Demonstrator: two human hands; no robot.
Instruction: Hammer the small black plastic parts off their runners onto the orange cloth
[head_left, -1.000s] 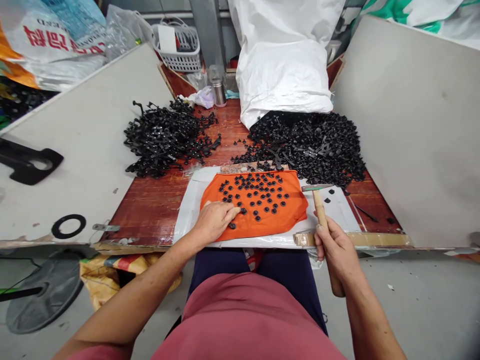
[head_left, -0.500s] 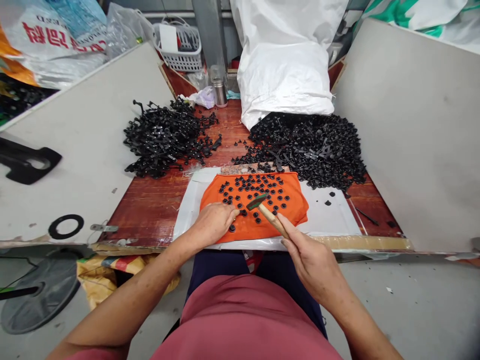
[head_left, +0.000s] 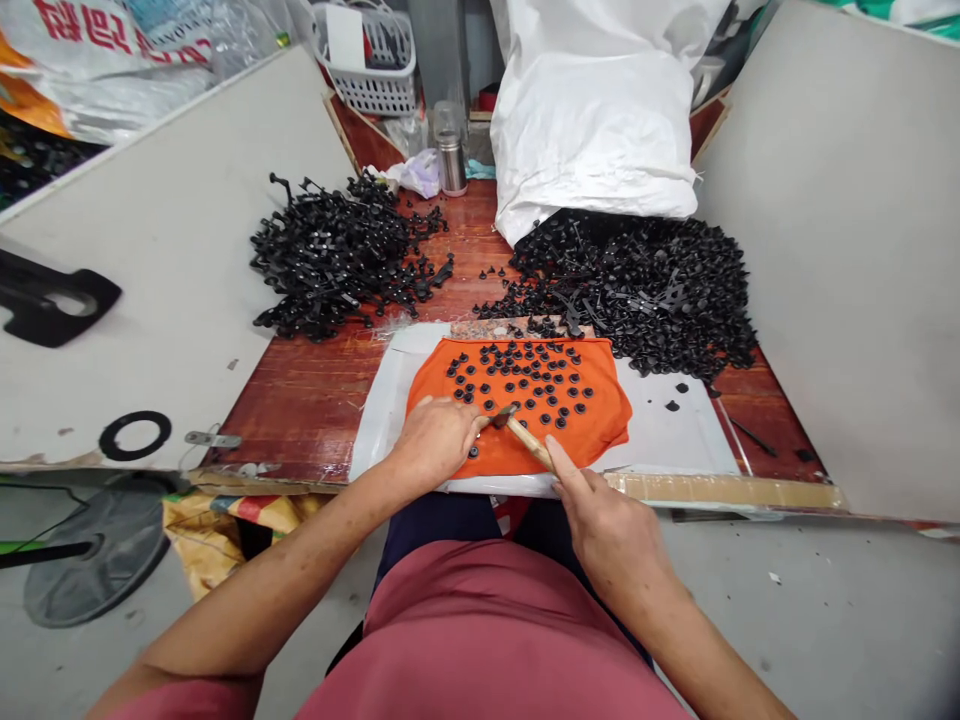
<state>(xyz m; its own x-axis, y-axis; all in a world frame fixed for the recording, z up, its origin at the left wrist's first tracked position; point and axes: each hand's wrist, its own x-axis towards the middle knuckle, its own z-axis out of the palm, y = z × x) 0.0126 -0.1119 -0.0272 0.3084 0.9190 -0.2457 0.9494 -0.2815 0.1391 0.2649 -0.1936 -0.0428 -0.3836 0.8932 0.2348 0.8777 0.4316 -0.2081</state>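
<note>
My right hand [head_left: 611,520] is closed round the wooden handle of a small hammer [head_left: 532,445]. The dark hammer head is down near the orange cloth [head_left: 592,440], close by my left fingertips. My left hand [head_left: 435,440] rests on the cloth's left part, its thumb and finger pinched together; whatever they hold is hidden. Several small black round pieces with pointed stems [head_left: 550,391] stand spread over the cloth. One black piece [head_left: 473,452] sits apart, just below my left fingertips.
A heap of black parts [head_left: 330,250] lies at the left, a larger one [head_left: 652,290] at the right beneath a white sack [head_left: 592,130]. Pale slanted boards [head_left: 855,260] flank the reddish table [head_left: 300,400]. A steel flask [head_left: 451,165] and white basket [head_left: 375,90] stand behind.
The hammer head has come down and left towards my left fingertips. My left hand stays pinched at nearly the same spot on the cloth. The whole view has shifted slightly.
</note>
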